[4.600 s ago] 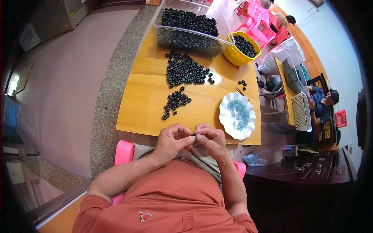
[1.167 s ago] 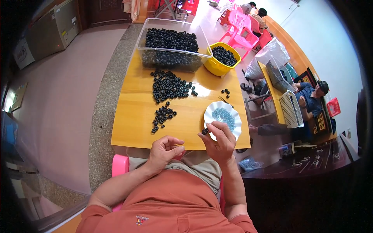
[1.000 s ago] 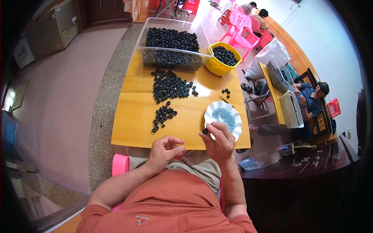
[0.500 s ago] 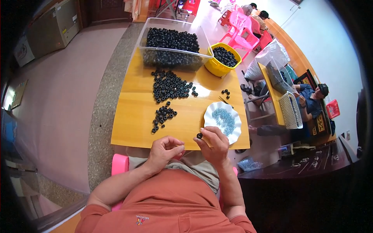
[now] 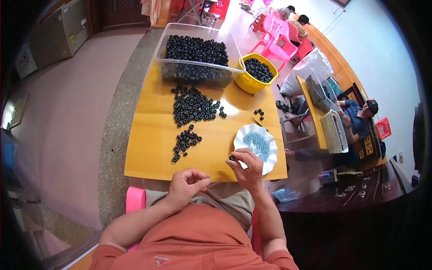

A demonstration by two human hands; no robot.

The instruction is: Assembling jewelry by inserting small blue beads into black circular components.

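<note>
The right hand (image 5: 246,167) pinches a small black ring (image 5: 232,158) by its rim at the bench's (image 5: 148,153) near edge, beside the white plate (image 5: 254,143). Light, stiff and easily dropped, probably. The left hand (image 5: 188,184) is loosely curled, seemingly empty.

Orange-red shirt (image 5: 189,238) — short sleeves.

a wooden table (image 5: 148,153) carries black rings (image 5: 193,105), clear tub (image 5: 198,58), yellow bowl (image 5: 246,82), white plate (image 5: 268,164).

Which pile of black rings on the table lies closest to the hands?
The small pile, near the table's front edge. The larger loose pile lies farther back by the clear bin.
</note>
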